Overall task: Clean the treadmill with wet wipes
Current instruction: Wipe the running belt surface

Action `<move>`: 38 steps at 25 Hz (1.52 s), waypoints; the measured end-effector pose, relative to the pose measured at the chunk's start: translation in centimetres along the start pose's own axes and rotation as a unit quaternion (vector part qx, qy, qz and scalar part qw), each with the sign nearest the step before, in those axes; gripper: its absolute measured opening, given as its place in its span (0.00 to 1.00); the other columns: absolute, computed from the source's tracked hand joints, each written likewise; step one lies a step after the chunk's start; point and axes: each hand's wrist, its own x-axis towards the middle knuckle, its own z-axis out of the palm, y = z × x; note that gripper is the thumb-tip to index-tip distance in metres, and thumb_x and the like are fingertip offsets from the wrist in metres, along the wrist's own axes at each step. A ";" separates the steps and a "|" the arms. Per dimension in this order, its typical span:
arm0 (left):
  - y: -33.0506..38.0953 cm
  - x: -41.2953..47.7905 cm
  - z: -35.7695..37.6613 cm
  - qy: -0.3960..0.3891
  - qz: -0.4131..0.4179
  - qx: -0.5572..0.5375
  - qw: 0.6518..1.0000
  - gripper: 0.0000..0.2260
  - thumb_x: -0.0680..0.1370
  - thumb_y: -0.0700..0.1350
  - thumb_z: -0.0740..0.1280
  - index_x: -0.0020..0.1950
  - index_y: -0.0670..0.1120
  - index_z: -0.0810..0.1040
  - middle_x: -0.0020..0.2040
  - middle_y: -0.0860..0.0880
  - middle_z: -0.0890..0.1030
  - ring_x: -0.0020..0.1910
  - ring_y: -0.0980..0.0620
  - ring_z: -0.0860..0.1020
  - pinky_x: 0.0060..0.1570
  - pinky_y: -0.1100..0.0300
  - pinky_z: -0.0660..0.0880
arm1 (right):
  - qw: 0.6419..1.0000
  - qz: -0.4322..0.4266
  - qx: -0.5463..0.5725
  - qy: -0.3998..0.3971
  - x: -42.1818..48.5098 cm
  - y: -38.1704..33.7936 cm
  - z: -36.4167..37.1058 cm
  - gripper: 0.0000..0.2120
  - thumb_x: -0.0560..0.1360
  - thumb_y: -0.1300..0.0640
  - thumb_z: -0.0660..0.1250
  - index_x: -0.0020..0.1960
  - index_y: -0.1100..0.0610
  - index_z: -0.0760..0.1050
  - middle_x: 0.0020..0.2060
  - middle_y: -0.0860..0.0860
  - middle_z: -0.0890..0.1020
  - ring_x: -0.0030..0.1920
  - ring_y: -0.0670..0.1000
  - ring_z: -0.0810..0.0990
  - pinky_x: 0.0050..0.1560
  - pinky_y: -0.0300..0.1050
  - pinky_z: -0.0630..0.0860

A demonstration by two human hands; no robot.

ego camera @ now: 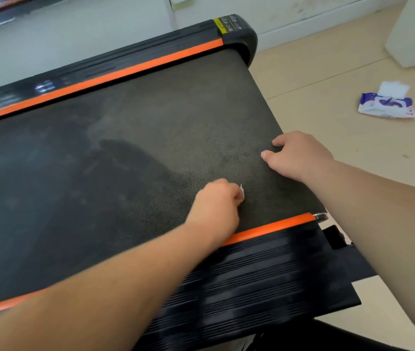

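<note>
Our left hand (216,206) is curled tight round the wipe (242,192), pressing it to the belt (150,110) at about 5 o'clock on the treadmill (242,39). Only a white sliver shows past the knuckles. Our right hand (300,155) lies at 2 o'clock from the left, on the belt's end edge, with its fingers bent and their tips on the belt.

To wipe well, we judge the wipe should be spread flatter under the fingers, not balled, so more of it meets the weave. Strokes should overlap, starting from the darker damp patch (125,155) at 10 o'clock from the left hand and moving out into the grey, dusty areas. The right hand is best used as a brace, so the belt does not creep under the push. When the wipe greys, we refold it or take a new one from the pack (386,105) on the floor (328,84), at 2 o'clock in the view, where a sheet stands out of the top. The ribbed rail (252,274) and orange stripe (272,228) at 6 o'clock need their turn too.

Most of the wipe is hidden in the fist, so we cannot tell how soiled it is. We also cannot tell whether the right hand grips the belt edge or only leans on it. The treadmill runs out of view at 9 o'clock, the rail is blurred, and the yellow label (220,25) at 12 o'clock cannot be read.
</note>
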 end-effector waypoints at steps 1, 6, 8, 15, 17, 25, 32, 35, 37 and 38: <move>-0.7 0.8 -0.5 -0.002 0.004 0.009 1.000 0.07 0.79 0.42 0.67 0.49 0.48 0.84 0.50 0.46 0.81 0.51 0.43 0.78 0.52 0.54 0.75 | 1.000 0.000 0.009 -0.002 0.0 0.0 -0.1 0.25 0.78 0.41 0.67 0.72 0.48 0.74 0.72 0.49 0.75 0.71 0.56 0.73 0.68 0.52 0.72; -0.6 2.3 -0.4 0.069 -0.106 -0.011 0.992 0.06 0.76 0.40 0.68 0.46 0.48 0.84 0.47 0.46 0.82 0.48 0.42 0.80 0.50 0.52 0.78 | 0.999 0.029 0.036 -0.006 -0.1 1.8 0.8 0.28 0.79 0.43 0.66 0.76 0.49 0.69 0.72 0.51 0.75 0.72 0.57 0.73 0.68 0.52 0.71; 3.4 -0.4 2.0 -0.021 0.000 -0.026 0.999 0.06 0.76 0.41 0.68 0.46 0.48 0.85 0.46 0.47 0.82 0.47 0.43 0.80 0.50 0.53 0.77 | 0.998 0.041 0.048 -0.011 -0.1 2.5 1.1 0.28 0.79 0.43 0.66 0.77 0.50 0.69 0.72 0.52 0.75 0.72 0.58 0.73 0.69 0.52 0.72; 3.4 4.2 1.4 0.063 -0.076 -0.025 0.995 0.08 0.78 0.40 0.67 0.50 0.49 0.85 0.51 0.46 0.82 0.52 0.42 0.80 0.53 0.52 0.77 | 0.989 0.047 0.141 0.013 -0.5 4.9 1.5 0.21 0.79 0.45 0.67 0.69 0.50 0.78 0.67 0.51 0.80 0.68 0.56 0.76 0.69 0.50 0.73; 7.3 2.5 3.4 -0.029 0.026 -0.003 0.999 0.09 0.77 0.38 0.66 0.49 0.49 0.84 0.51 0.47 0.80 0.52 0.42 0.78 0.51 0.52 0.76 | 0.984 0.052 0.171 0.022 -0.3 5.1 1.3 0.14 0.79 0.49 0.66 0.57 0.56 0.84 0.55 0.55 0.84 0.60 0.60 0.80 0.61 0.51 0.76; 7.5 5.3 2.4 -0.037 -0.003 0.029 0.999 0.08 0.78 0.37 0.65 0.49 0.48 0.83 0.52 0.45 0.80 0.52 0.41 0.79 0.48 0.55 0.75 | 0.961 0.107 0.256 -0.007 0.3 4.8 0.9 0.16 0.78 0.55 0.60 0.34 0.58 0.73 0.33 0.53 0.75 0.40 0.57 0.73 0.43 0.49 0.72; 2.1 7.1 0.0 0.000 0.050 0.077 0.996 0.07 0.81 0.42 0.65 0.54 0.45 0.82 0.53 0.44 0.78 0.54 0.40 0.77 0.52 0.51 0.74 | 0.978 0.070 0.196 -0.012 0.3 4.1 0.4 0.12 0.79 0.56 0.61 0.44 0.56 0.81 0.43 0.53 0.81 0.50 0.60 0.78 0.53 0.49 0.75; -2.1 5.9 -0.8 0.093 -0.091 0.070 0.989 0.08 0.82 0.43 0.64 0.53 0.44 0.82 0.53 0.43 0.78 0.53 0.40 0.77 0.50 0.53 0.71 | 0.989 0.037 0.144 -0.005 -0.3 3.9 0.7 0.13 0.80 0.54 0.63 0.61 0.57 0.81 0.57 0.55 0.82 0.60 0.60 0.78 0.61 0.49 0.74; -0.6 3.2 -0.3 0.039 -0.004 0.070 0.997 0.10 0.83 0.45 0.63 0.51 0.43 0.83 0.51 0.44 0.78 0.50 0.40 0.77 0.50 0.52 0.73 | 0.993 0.024 0.116 0.008 0.0 3.3 0.8 0.16 0.81 0.51 0.64 0.65 0.56 0.79 0.59 0.55 0.82 0.61 0.60 0.78 0.60 0.48 0.73; -0.3 2.2 -0.1 0.000 0.049 0.067 0.997 0.09 0.82 0.45 0.64 0.50 0.44 0.83 0.50 0.45 0.78 0.50 0.41 0.77 0.50 0.51 0.75 | 0.994 0.023 0.103 0.011 0.2 3.0 0.8 0.17 0.81 0.50 0.64 0.66 0.57 0.78 0.60 0.56 0.81 0.62 0.60 0.78 0.60 0.48 0.73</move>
